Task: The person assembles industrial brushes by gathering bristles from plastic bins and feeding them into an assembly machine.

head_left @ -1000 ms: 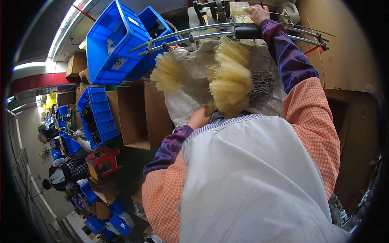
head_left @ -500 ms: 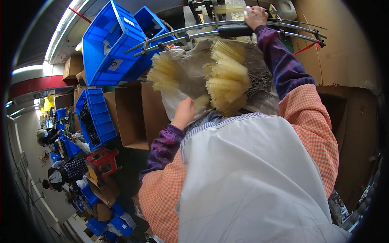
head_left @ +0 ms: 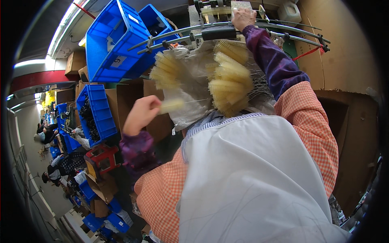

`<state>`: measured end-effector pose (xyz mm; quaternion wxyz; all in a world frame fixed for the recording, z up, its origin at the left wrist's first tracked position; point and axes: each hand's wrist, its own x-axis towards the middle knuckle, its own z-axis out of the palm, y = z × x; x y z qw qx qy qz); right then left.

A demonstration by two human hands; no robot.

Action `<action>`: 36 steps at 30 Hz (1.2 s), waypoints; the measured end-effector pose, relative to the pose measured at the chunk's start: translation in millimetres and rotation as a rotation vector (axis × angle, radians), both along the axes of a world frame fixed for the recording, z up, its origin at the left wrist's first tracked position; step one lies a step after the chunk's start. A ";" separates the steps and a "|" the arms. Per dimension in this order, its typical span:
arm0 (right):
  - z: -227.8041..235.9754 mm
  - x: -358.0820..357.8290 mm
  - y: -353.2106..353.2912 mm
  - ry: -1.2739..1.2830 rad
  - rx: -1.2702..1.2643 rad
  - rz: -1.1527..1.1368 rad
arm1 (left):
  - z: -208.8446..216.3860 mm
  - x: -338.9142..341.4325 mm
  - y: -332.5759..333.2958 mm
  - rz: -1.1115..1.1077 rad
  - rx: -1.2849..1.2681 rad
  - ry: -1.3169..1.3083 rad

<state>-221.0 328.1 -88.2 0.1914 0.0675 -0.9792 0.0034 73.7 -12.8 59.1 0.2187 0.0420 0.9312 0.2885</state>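
My left hand (head_left: 142, 113) is closed in a pinch on the bristle end of a cream bottle brush (head_left: 172, 106). Its thin wire stem points right over a grey plastic sheet across my lap. At the top, my right hand (head_left: 243, 18) curls over the machine (head_left: 195, 20); what its fingers grip is hidden. Beside those fingers, another cream brush (head_left: 216, 11) lies across the machine. On the sheet rests a large heap of cream brushes (head_left: 230, 83), wire stems toward the right. A smaller brush bundle (head_left: 165, 71) lies to its left.
Curved metal rails (head_left: 182, 31) with a black grip (head_left: 219, 33) span between me and the machine. Blue bins (head_left: 106, 48) stand at the upper left, a cardboard box (head_left: 131, 97) left of my lap. Tall cardboard (head_left: 328, 48) borders the right. Other people (head_left: 60, 172) work far left.
My left hand has moved left and away from the brush heap, drawing a brush with it. My right hand has shifted slightly left and up along the machine.
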 end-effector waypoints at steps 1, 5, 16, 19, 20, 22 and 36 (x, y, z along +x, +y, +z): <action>-1.2 -0.5 9.5 -0.014 0.017 -0.009 | 13.4 2.5 -8.6 0.101 0.021 -0.090; -8.5 -10.8 44.1 -0.034 0.074 -0.034 | 64.0 20.4 -37.7 0.351 0.181 -0.263; -29.3 -50.7 144.3 -0.075 -0.168 0.007 | 50.0 -12.2 20.7 0.116 0.475 -0.216; 18.4 -15.3 149.9 -0.200 -0.262 0.149 | 37.5 -28.9 62.1 -0.117 0.453 -0.125; 25.8 -0.5 158.0 -0.198 -0.276 0.222 | 35.5 -34.2 79.1 -0.134 0.460 -0.129; 55.7 31.5 156.4 -0.689 -0.375 0.547 | 35.2 -41.6 109.8 -0.225 0.452 0.055; 19.6 13.4 72.0 -0.066 -0.321 0.412 | -93.3 -20.5 92.0 -0.008 0.085 0.233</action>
